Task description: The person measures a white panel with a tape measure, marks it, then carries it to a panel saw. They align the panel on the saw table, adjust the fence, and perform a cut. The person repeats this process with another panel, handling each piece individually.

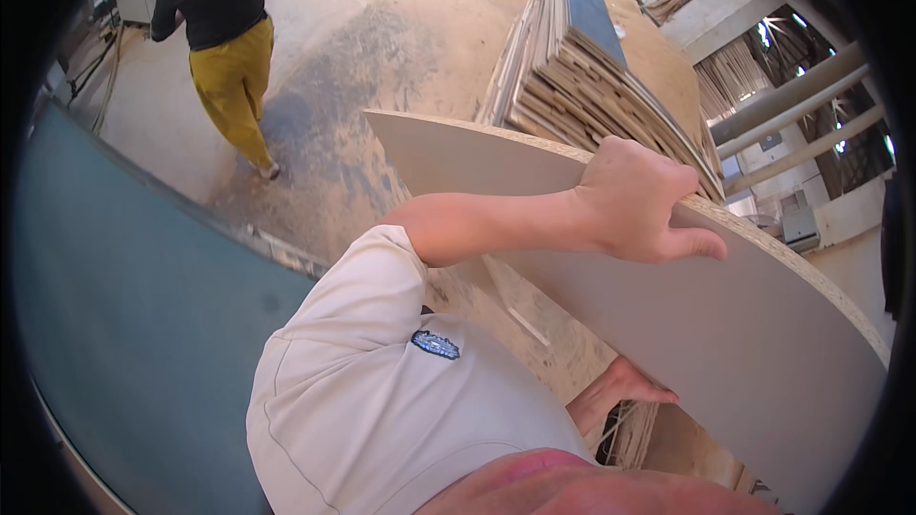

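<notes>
A large particle board (687,324) with a smooth grey face and a raw chip edge stands tilted on its long side in front of me. My left hand (634,200) is closed over its upper edge, fingers hooked behind and thumb lying against the grey face. Lower down, my right hand (630,383) grips the board's bottom edge; its fingertips are partly hidden by the panel. My left arm crosses in front of my beige shirt.
Beyond the board rises a tall stack of wooden sheets (582,76), a blue-grey one on top. A wide green surface (124,296) fills the left side. A person in yellow trousers (234,76) is on the dusty floor at the far left. Pipes (801,100) run at the right.
</notes>
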Motion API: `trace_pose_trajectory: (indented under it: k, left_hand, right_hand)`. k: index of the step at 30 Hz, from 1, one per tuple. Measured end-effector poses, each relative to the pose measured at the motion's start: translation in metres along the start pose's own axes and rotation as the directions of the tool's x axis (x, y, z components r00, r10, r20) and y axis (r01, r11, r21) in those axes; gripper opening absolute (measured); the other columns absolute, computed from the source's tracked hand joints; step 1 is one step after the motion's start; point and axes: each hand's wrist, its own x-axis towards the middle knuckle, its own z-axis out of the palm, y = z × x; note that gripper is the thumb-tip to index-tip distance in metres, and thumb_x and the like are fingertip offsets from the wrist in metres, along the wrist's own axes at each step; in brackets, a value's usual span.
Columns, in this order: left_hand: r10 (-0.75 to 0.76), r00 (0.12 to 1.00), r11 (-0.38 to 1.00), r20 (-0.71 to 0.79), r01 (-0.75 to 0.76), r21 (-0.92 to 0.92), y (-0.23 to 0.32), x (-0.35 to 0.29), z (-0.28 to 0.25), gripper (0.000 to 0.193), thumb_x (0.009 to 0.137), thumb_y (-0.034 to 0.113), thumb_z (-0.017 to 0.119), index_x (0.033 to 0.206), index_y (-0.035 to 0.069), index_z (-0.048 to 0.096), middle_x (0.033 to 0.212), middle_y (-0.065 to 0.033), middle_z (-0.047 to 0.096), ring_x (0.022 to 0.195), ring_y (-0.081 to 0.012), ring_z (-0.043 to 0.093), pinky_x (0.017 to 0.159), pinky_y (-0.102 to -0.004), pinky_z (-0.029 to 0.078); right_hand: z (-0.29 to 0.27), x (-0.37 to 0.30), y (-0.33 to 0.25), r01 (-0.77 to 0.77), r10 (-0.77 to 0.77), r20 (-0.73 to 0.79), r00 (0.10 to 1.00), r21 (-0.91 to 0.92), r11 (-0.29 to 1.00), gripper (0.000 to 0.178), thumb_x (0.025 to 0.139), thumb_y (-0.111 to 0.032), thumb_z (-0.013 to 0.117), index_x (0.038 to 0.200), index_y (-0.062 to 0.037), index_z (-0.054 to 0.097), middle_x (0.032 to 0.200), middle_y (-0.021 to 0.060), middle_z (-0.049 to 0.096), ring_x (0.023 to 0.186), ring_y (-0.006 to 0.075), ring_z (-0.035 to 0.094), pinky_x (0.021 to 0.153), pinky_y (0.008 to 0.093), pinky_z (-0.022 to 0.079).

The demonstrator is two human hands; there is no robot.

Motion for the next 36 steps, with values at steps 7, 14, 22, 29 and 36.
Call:
trace_pose_trajectory:
  k: [7,14,22,29,36]
  left_hand:
    - [-0.01,0.996,0.983,0.092,-0.008,0.184,-0.181,0.088,-0.059,0.068,0.07,0.071,0.072,0.06,0.006,0.055,0.053,-0.0098,0.057,0.049,-0.0304,0.06,0.049,-0.0399,0.046]
    - [0.168,0.981,0.944,-0.098,-0.132,0.301,-0.392,0.147,-0.125,0.071,0.067,0.069,0.077,0.057,0.009,0.041,0.048,-0.0062,0.042,0.041,-0.027,0.045,0.041,-0.035,0.035]
    - [0.198,0.973,0.879,-0.123,-0.12,0.461,-0.62,0.217,-0.26,0.066,0.066,0.067,0.078,0.059,0.01,0.046,0.05,-0.0055,0.046,0.045,-0.0269,0.053,0.044,-0.0353,0.042]
    - [0.208,0.964,0.873,-0.166,-0.107,0.476,-0.823,0.286,-0.383,0.064,0.066,0.067,0.078,0.061,0.01,0.047,0.051,-0.0042,0.045,0.045,-0.0258,0.052,0.043,-0.0349,0.04]
    - [0.225,0.972,0.844,-0.062,-0.163,0.511,-1.064,0.384,-0.457,0.062,0.058,0.054,0.092,0.077,0.003,0.062,0.058,-0.0061,0.054,0.048,-0.0175,0.057,0.045,-0.0282,0.043]
  right_hand:
    - [0.102,0.04,0.226,-0.085,0.101,-0.103,0.99,0.148,0.985,0.096,0.078,-0.071,0.066,0.149,-0.0138,0.037,0.153,0.0041,0.036,0.141,0.0278,0.033,0.118,0.0484,0.028]
    - [0.197,0.08,0.488,-0.177,0.16,0.087,0.983,0.263,0.948,0.095,0.081,-0.072,0.062,0.149,-0.0104,0.036,0.153,0.0064,0.036,0.141,0.0304,0.033,0.119,0.05,0.026]
    - [0.365,0.095,0.779,-0.271,0.262,0.074,0.962,0.32,0.908,0.101,0.082,-0.079,0.052,0.15,-0.0069,0.034,0.154,0.0102,0.036,0.143,0.0328,0.031,0.12,0.0507,0.024]
    - [0.525,0.067,0.995,-0.33,0.295,0.166,0.941,0.26,0.907,0.094,0.085,-0.082,0.039,0.147,-0.0112,0.039,0.149,0.01,0.041,0.136,0.0312,0.04,0.116,0.0517,0.031]
    - [0.649,0.091,1.227,-0.412,0.346,0.314,0.884,0.176,0.894,0.089,0.087,-0.081,0.034,0.143,-0.0131,0.044,0.138,0.0049,0.05,0.128,0.0268,0.047,0.109,0.0464,0.038]
